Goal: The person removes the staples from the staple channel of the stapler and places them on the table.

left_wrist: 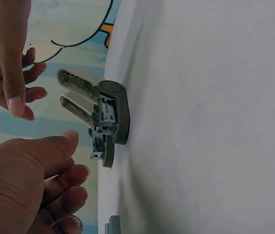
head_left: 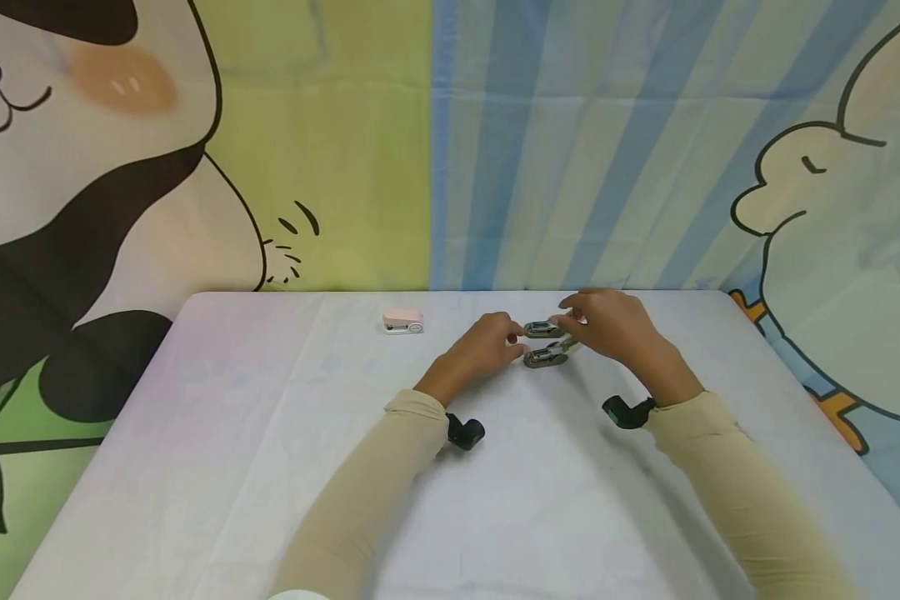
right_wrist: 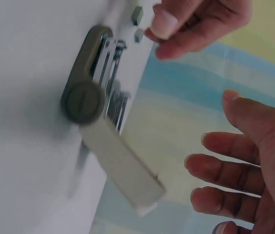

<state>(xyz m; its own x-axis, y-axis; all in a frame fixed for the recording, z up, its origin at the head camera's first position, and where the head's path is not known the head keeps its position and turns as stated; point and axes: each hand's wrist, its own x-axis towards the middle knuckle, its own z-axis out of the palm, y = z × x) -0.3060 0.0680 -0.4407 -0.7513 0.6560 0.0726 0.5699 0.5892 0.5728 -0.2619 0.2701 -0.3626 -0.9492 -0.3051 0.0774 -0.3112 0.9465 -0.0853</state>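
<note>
Olive staplers (head_left: 546,359), a pair of them, lie opened near the far edge of the counter (head_left: 307,467), a little right of that edge's middle, one just behind the other.

From where I stand, furthest left is a pink stapler (head_left: 402,317), sitting close to the far edge, left of its middle and well apart from the pair. Next comes the left hand (head_left: 480,348), its thumb and forefinger near the left ends of the two staplers. Its fingers are loosely bent, the gap at the tips is narrow, and I see nothing held; whether the tips touch anything I can't tell.

The staplers' metal channels (right_wrist: 107,61) lie bare, and their cream lids (right_wrist: 123,165) are swung away to the right. Beside these lids is the right hand (head_left: 617,327), fingers relaxed and spread, thumb well apart from them, holding nothing. Beige sleeves (head_left: 375,492) cover both forearms, and each wrist carries a small black camera (head_left: 627,413).
</note>
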